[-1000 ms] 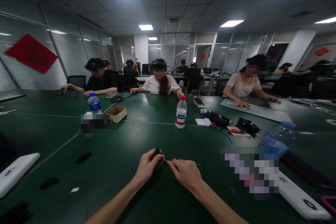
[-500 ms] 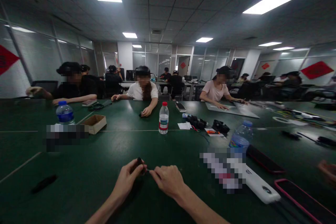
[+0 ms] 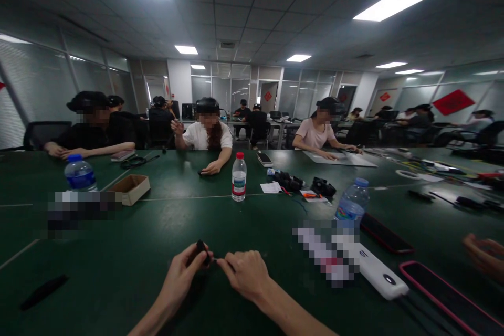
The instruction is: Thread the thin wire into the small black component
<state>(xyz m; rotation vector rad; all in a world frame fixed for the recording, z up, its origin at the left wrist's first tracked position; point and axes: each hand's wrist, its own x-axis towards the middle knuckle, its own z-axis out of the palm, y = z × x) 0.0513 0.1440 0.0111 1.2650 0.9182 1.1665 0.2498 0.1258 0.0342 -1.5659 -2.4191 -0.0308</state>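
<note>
My left hand (image 3: 179, 275) is closed, thumb and fingers pinching a small black object (image 3: 203, 252) above the green table (image 3: 157, 241). Its exact kind is too small and dark to tell. A short, thin greyish piece (image 3: 214, 260) bridges the gap from that object to my right hand (image 3: 248, 275). The right thumb and forefinger are pressed together on the piece's end, the other fingers curled. Most of the piece is hidden by the fingertips. A slim black pen-like item (image 3: 44, 292) lies to the left of my hands.
Ahead stands a red-capped water bottle (image 3: 238, 178). On the right are a large blue-capped bottle (image 3: 352, 202), a white power bank (image 3: 380, 273) and a pink-edged phone (image 3: 444, 294). An open cardboard box (image 3: 132, 190) is at left. Another person's hand (image 3: 484, 254) reaches in at far right.
The view has turned slightly right, so things appear further left. My hands keep their pinches, with the black object tilted a little differently. Across the table, the person in white has raised one hand.
</note>
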